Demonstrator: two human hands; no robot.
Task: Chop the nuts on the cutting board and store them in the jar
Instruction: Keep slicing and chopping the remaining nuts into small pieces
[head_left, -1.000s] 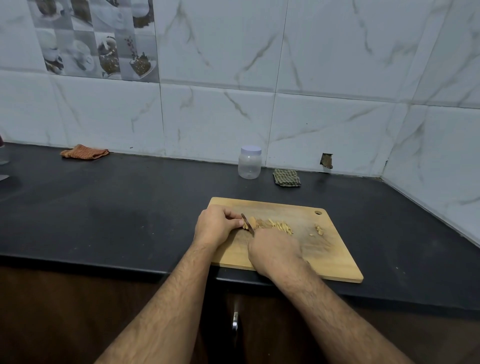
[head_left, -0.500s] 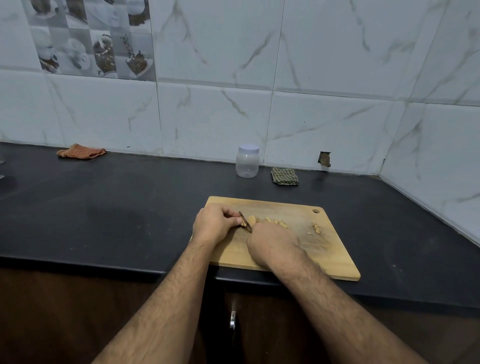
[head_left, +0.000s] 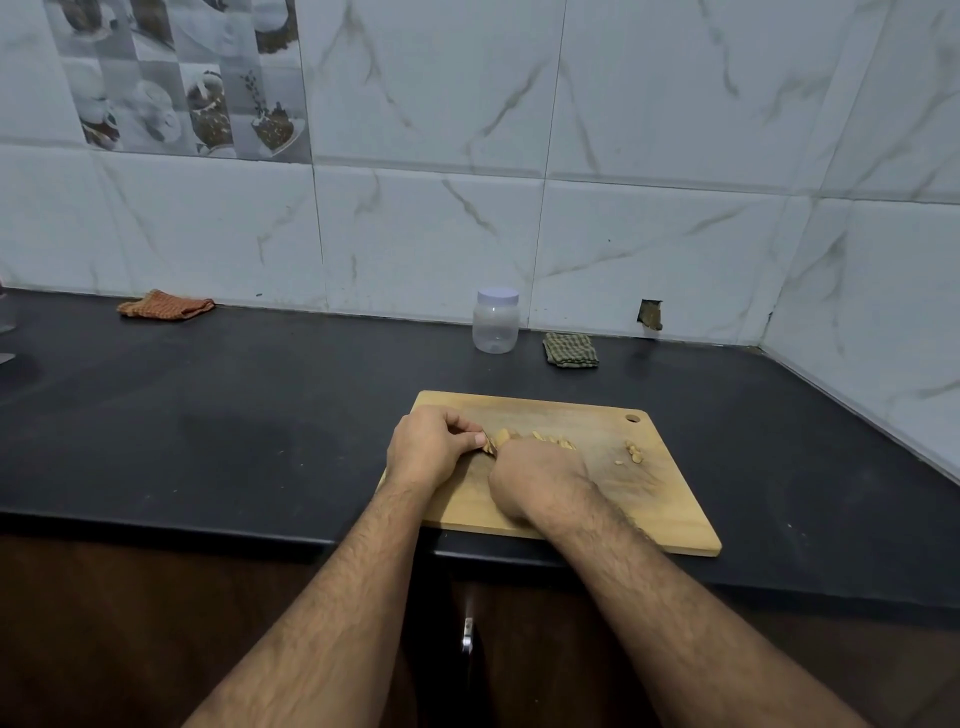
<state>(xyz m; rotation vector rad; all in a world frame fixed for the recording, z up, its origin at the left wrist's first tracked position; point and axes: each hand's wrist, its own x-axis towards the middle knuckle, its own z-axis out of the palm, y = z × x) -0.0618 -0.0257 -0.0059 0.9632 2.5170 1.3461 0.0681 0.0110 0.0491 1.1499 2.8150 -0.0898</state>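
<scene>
White marble-look wall tiles (head_left: 649, 130) back a black stone countertop (head_left: 208, 415), and we're looking down at a pale wooden rectangular cutting board (head_left: 623, 514) near the front edge. Back by the wall stands a clear plastic jar with a white lid (head_left: 495, 321), lid on, well apart from the board; just beside it lies a folded green checked cloth (head_left: 570, 351), and far off to the left an orange cloth (head_left: 165, 305). Nothing sits between board and jar. The board's long axis runs left to right, slightly skewed, its hanging hole at the far right corner. On it, a row of pale chopped nut slivers (head_left: 553, 440) stretches left to right, with a few loose nut pieces (head_left: 632, 453) nearer the hole. The left hand (head_left: 428, 449), fingers curled, pinches a nut against the board. The right hand (head_left: 537, 480) is clenched around a small knife (head_left: 489, 447), only a bit of blade showing between the hands, tip pointing away. Compared with half a second ago, the blade sits lower and closer to the left fingertips, and the right hand now hides more of the row.
</scene>
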